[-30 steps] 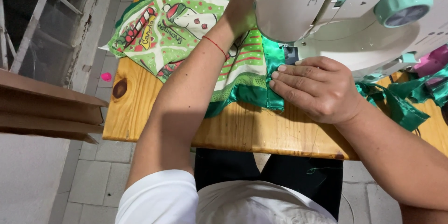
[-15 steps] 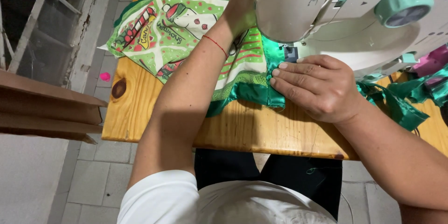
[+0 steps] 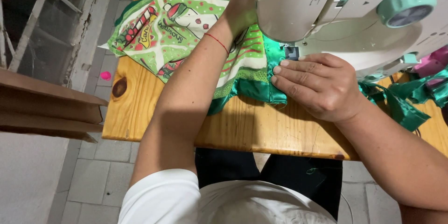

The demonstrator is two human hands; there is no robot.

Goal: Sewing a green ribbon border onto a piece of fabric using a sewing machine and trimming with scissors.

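- Pressing flat on the glossy green satin edge of a printed green fabric panel (image 3: 186, 32), the right hand (image 3: 317, 84) lies palm down with its fingers stretched out and close together; it grips nothing, only pins the cloth to the table so the edge stays level just beside the needle area.
- The left hand (image 3: 240, 9) reaches across the printed cloth to the far side of the white plastic sewing machine (image 3: 326, 9); its fingers are hidden behind the machine's head, so I cannot tell how far they are open or whether they pinch the fabric. Placed there, it seems to steady the cloth on the far side of the needle.
- A thin red string bracelet (image 3: 217, 42) sits on the left wrist.
- The fabric is spread over the pale wooden table (image 3: 261, 130), its cartoon-printed part lying to the left and its satin border bunched under the machine's arm, between the two hands.
- The machine's mint-green round handwheel (image 3: 406, 4) faces the camera at the right end, untouched.
- Loose green satin strips (image 3: 406, 102) and a bit of pink cloth (image 3: 429, 63) lie heaped to the right, out of the working path.
- A small pink object (image 3: 106, 75) lies on the grey tiled floor (image 3: 88, 177) beside the table.
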